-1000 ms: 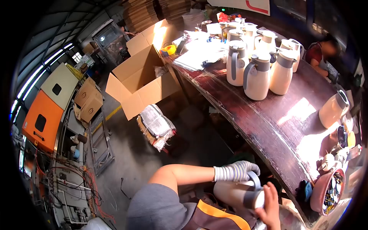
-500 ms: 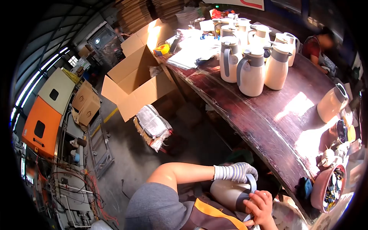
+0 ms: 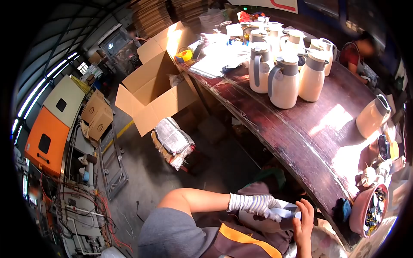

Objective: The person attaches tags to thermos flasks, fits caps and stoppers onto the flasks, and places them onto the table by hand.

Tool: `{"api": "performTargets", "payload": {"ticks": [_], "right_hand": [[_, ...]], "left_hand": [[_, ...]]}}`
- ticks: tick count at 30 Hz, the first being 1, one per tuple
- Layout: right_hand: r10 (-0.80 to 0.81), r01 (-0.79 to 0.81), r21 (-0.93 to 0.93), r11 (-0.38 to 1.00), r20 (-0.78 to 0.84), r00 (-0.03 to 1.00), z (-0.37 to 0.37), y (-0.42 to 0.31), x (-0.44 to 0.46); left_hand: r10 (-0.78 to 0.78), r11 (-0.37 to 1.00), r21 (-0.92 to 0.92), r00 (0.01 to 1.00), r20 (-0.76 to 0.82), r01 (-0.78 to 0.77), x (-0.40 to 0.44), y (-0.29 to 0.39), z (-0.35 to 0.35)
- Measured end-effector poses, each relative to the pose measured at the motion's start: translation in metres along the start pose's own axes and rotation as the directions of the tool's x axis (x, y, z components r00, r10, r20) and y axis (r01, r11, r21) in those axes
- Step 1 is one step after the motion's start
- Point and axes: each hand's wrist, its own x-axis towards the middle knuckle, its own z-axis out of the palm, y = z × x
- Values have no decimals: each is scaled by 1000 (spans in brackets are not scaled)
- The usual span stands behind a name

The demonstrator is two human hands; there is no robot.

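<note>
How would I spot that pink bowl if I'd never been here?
Find the big, dark reddish table. Follow it to the corner at the picture's lower right. The bowl there is round, pink and full of small mixed parts, unlike the dark blue item beside it.

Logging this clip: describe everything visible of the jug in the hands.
The jug has a smooth beige body, shadowed, and a pale grey-blue handle. It lies roughly sideways, held off the table, close to the person's body. The left hand, in a striped glove, is at the handle; the bare right hand covers much of the top end.
</note>
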Motion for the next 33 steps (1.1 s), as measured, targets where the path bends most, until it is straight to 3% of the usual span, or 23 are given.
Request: {"api": "performTargets", "payload": {"ticks": [1, 5, 7, 9, 11, 13, 15, 17, 19, 21, 23, 25, 27, 29, 31, 33], "right_hand": [[0, 0, 1, 1000, 6, 1000, 1, 1, -1], [-49, 52, -109, 993, 35, 998, 1, 1, -5], [-95, 104, -163, 981, 61, 994, 1, -3, 0], [-99, 107, -155, 982, 59, 993, 0, -2, 2], [-145, 160, -142, 977, 107, 984, -6, -3, 11], [-132, 127, 87, 988, 60, 989, -4, 1, 30], [-124, 118, 65, 991, 90, 988, -8, -2, 36], [-144, 141, 41, 989, 94, 985, -7, 3, 34], [-132, 135, -21, 991, 113, 985, -9, 8, 37], [-100, 99, 24, 995, 79, 992, -8, -2, 33], [-67, 64, 56, 996, 42, 997, -5, 5, 28], [-55, 54, 65, 996, 4, 998, -3, 16, 24], [-44, 46, 88, 995, -29, 999, 0, 20, 22], [-29, 36, 121, 992, -61, 998, 1, 19, 21], [-80, 85, 108, 991, -48, 996, -5, 25, 33], [-97, 97, 100, 990, -8, 995, -8, 24, 30]], "left_hand": [[23, 992, -128, 999, 48, -17, -2, 0, -1], [-42, 997, -64, 992, 119, 50, 1, 2, 4], [2, 943, -312, 938, 346, 113, -5, 16, 13], [-11, 967, -242, 956, 292, 85, -16, 35, 17], [205, 929, -343, 964, 170, -137, -16, 31, 23], [131, 925, -374, 981, 141, -70, -31, 35, 22], [29, 918, -396, 991, 133, 26, -37, 44, 20], [72, 920, -392, 989, 127, -17, -34, 41, 21], [246, 943, -242, 969, 38, -230, -14, 25, 20], [184, 930, -348, 970, 157, -120, 3, 4, 11], [219, 895, -419, 969, 115, -152, 20, -16, 9], [223, 910, -365, 974, 28, -198, -6, 40, 24], [222, 916, -337, 975, -21, -216, -4, 35, 24], [191, 979, -36, 966, -171, -200, 22, -14, 13], [151, 982, -84, 971, -183, -169, 12, -1, 20], [234, 963, -76, 943, -239, -258, 4, 7, 29]]}}
